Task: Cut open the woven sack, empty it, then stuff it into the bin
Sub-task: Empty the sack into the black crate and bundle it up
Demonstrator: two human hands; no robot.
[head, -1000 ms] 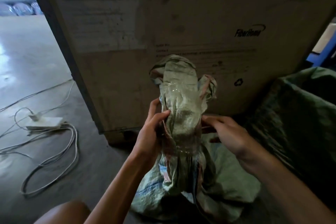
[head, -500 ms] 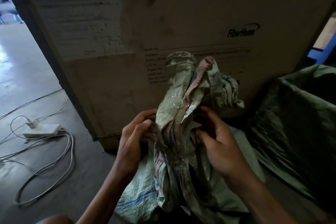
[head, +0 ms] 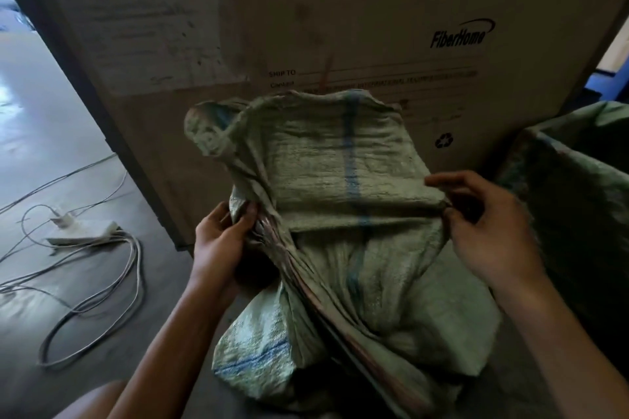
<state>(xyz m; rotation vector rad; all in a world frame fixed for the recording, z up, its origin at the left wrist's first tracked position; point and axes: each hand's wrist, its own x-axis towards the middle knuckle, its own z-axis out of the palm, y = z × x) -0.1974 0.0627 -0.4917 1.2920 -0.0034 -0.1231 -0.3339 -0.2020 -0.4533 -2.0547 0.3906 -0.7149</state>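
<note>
One cardboard box (head: 374, 10) behind sack (head: 340, 163)

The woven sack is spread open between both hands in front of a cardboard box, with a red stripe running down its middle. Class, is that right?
Not quite. The head view shows the woven sack held by the left hand and right hand before the cardboard box, but the stripe is blue, not red.

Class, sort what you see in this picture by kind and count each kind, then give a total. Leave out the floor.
Hands: 2 (left hand, right hand)
Woven sack being held: 1
Cardboard box: 1
Power strip: 1
Green-lined bin: 1
Total: 6
</note>
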